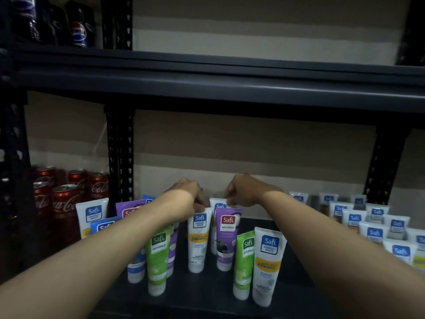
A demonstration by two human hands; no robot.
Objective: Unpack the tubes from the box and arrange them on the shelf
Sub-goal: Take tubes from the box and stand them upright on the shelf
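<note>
Left hand (188, 195) pinches the crimped top of an upright white tube (198, 240) on the shelf (207, 293). Right hand (243, 189), fingers curled, seemingly pinches the top of the rear tube (218, 205) just behind; dim view.

The shelf (202, 293) is dark, matt-painted metal, and so are its hole-punched posts (119, 146). The tubes (199, 240) standing on the shelf are smooth plastic with a soft sheen. The cans (65, 208) left of the shelf are glossy red metal.

Two green tubes (158, 249), three purple tubes (227, 238) and at least five red cans (65, 203); white tubes (199, 238) too crowded to count.
</note>
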